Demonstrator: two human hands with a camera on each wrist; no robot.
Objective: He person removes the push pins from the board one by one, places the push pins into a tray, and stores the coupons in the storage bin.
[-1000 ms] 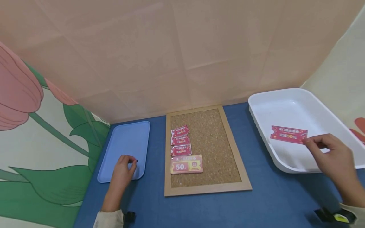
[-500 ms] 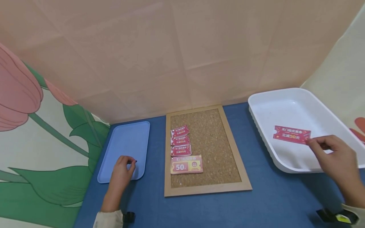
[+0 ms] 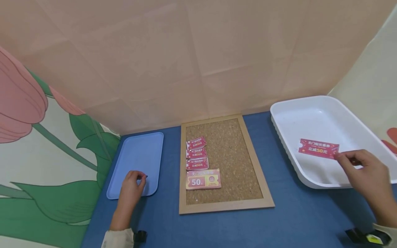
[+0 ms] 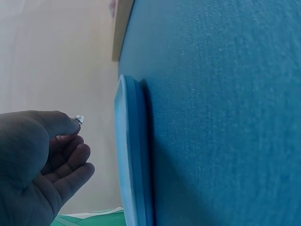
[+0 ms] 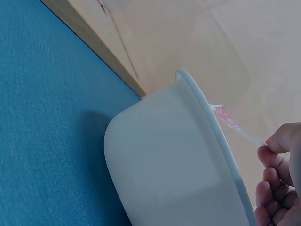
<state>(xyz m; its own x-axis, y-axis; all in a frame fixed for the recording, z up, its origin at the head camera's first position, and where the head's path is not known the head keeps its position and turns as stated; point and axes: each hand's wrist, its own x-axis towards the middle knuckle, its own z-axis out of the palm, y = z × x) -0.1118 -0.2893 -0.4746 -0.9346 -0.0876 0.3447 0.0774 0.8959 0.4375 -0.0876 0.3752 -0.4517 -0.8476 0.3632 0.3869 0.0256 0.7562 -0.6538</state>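
Observation:
My left hand (image 3: 131,187) is over the near part of the blue tray (image 3: 136,151). Between thumb and index finger it pinches a small shiny thumbtack (image 4: 79,119), dark and tiny in the head view. On the right, my right hand (image 3: 366,172) pinches one end of a red coupon (image 3: 319,148) above the white basin (image 3: 305,172). The coupon stretches out to the left from the fingertips; in the right wrist view it shows nearly edge-on beyond the basin's rim. Three small red coupons (image 3: 196,153) and a larger pink-and-yellow coupon (image 3: 203,179) line the corkboard's left side.
The wood-framed corkboard (image 3: 232,165) lies between tray and basin on the blue tabletop (image 3: 229,229). A small shiny spot (image 3: 196,200) shows on the cork near its lower left. A beige sheet (image 3: 198,62) closes off the back, with a flower-patterned panel (image 3: 46,165) at left.
The right hand has shifted slightly to the right with the coupon. My left hand has moved a little toward me, still pinching the thumbtack. Board, tray and basin stay put.

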